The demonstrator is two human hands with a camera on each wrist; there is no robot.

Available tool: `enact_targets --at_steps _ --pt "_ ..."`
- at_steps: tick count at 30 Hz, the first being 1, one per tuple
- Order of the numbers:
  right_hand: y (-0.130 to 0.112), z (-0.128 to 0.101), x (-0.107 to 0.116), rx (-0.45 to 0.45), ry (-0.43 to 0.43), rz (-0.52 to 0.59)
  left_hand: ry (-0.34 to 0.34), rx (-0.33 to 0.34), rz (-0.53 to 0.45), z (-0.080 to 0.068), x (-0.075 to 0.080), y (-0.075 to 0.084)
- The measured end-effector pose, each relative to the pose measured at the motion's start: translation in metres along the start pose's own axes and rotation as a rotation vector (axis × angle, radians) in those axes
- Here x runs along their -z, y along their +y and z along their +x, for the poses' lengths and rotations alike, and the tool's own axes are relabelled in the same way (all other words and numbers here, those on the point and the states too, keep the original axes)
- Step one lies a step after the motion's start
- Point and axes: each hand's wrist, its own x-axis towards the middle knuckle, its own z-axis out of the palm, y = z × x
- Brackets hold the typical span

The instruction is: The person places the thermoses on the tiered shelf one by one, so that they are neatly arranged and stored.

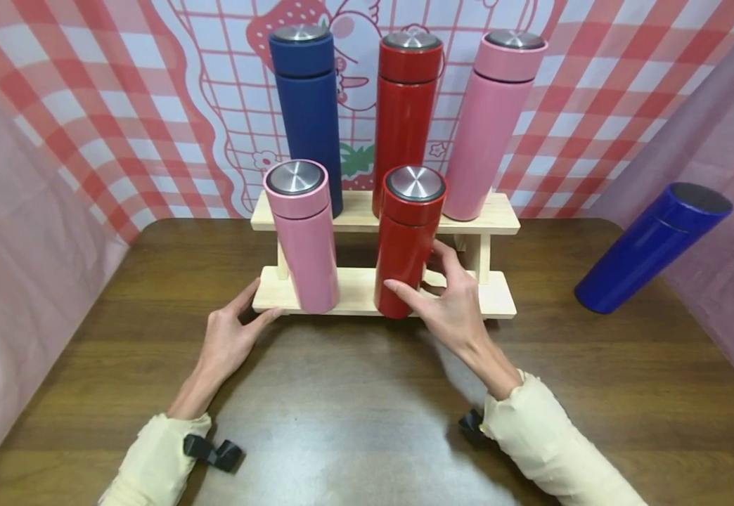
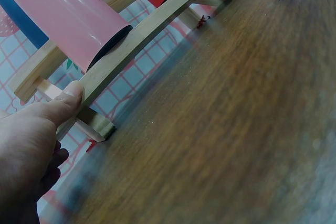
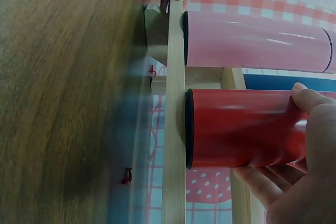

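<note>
My right hand (image 1: 452, 302) holds the front red thermos (image 1: 408, 246) low on its body, thumb on one side and fingers round the other. This thermos stands upright on the lower step of a two-step wooden rack (image 1: 357, 288), its base right at the board in the right wrist view. My left hand (image 1: 230, 337) grips the left end of that lower board, thumb on its front edge in the left wrist view. Between the hands a pink thermos (image 1: 306, 246) stands on the same step, close to the left thumb.
On the upper step stand a dark blue thermos (image 1: 308, 126), another red thermos (image 1: 408, 119) and another pink thermos (image 1: 493, 126). A bright blue thermos (image 1: 652, 249) is on the wooden table (image 1: 342, 393) at the right. Behind hangs a red-and-white checked cloth (image 1: 645, 91).
</note>
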Motion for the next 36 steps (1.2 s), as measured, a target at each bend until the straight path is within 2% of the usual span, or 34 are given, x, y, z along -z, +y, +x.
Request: enact_targets --at_steps 7,12,18,27,36 --pt "0.000 0.000 0.001 -0.043 -0.018 -0.021 0.006 -0.008 0.003 0.000 -0.001 0.000" --pt "-0.001 -0.001 0.004 -0.085 -0.050 0.006 0.016 -0.017 0.006 0.000 -0.001 0.000" --pt "-0.001 -0.006 0.016 -0.082 -0.063 0.018 0.008 -0.010 -0.003 -0.001 -0.001 0.000" --pt "0.013 -0.018 0.043 -0.062 -0.021 -0.043 0.011 -0.012 -0.001 -0.001 -0.002 -0.001" --pt "0.028 -0.034 0.072 -0.131 0.046 -0.112 0.021 -0.012 0.005 -0.001 -0.001 0.000"
